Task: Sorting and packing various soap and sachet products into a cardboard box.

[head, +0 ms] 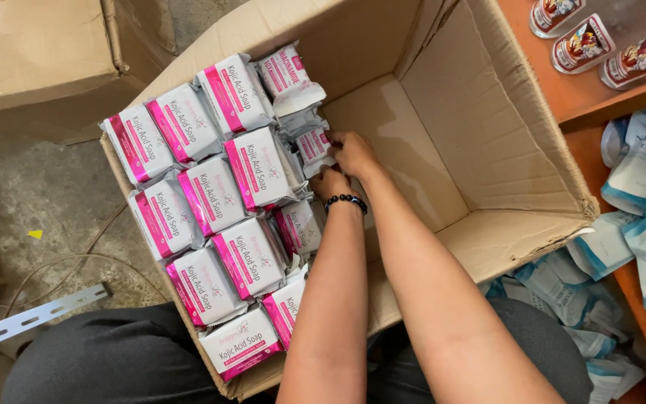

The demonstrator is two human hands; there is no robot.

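Both hands meet inside the cardboard box [502,150]. The right hand [353,153] has its fingers clamped on a soap packet [313,144] at its nine o'clock, standing on edge; the left hand [330,183] sits just below, grip hidden.

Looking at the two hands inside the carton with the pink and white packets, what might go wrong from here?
1. The upright packets under the right hand and left hand border the bare part of the cardboard box; unsupported, they may tip over.
2. The flat packets overlap loosely, so pressing new ones beside them might shift the rows.
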